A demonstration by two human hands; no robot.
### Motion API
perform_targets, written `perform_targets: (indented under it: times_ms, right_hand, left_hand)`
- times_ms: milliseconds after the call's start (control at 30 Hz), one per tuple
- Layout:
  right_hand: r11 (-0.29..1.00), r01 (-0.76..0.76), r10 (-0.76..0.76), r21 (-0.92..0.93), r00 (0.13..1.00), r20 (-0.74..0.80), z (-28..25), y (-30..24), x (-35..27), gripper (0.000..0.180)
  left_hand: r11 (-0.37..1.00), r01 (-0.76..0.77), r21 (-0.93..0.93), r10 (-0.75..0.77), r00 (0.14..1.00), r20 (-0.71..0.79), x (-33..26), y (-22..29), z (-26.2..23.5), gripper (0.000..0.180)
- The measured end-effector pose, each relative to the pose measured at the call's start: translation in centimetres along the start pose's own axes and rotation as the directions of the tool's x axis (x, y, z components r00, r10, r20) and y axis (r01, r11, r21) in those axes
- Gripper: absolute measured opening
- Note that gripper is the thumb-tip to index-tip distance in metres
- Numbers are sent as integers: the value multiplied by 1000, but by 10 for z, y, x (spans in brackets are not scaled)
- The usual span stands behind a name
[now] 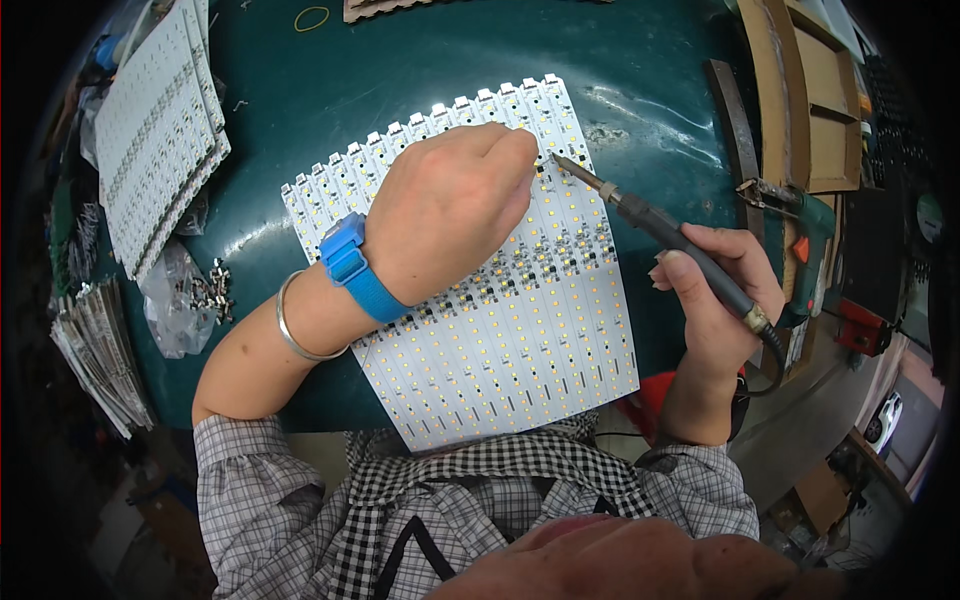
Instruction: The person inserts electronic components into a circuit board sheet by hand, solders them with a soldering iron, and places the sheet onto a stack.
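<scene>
The right hand (722, 290) grips a soldering iron (660, 232), its tip meeting the white LED strip panel (520, 330) just beside the left hand (450, 205), which pinches something unseen there. A slip might burn those fingertips. Left of that hand: a clear plastic bag (175, 295) and stacked panels (155, 130) on the green worktop (640, 80).

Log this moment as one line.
left hand: pinching at LED panel | right hand: holds soldering iron | tip: at panel's upper edge
</scene>
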State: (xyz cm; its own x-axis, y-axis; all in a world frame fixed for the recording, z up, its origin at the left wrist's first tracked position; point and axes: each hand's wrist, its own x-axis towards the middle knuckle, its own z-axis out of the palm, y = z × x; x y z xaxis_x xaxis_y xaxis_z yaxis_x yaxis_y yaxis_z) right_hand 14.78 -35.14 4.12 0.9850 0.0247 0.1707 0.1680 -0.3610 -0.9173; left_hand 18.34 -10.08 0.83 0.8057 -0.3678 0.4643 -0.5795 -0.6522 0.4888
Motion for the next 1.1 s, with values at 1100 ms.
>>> perform_targets:
  times_ms: [1100]
  right_hand:
    - [998, -16, 14, 67, 999, 33, 4, -3, -8, 28]
  left_hand:
    - [1000, 25, -18, -25, 999, -29, -13, -3, -8, 16]
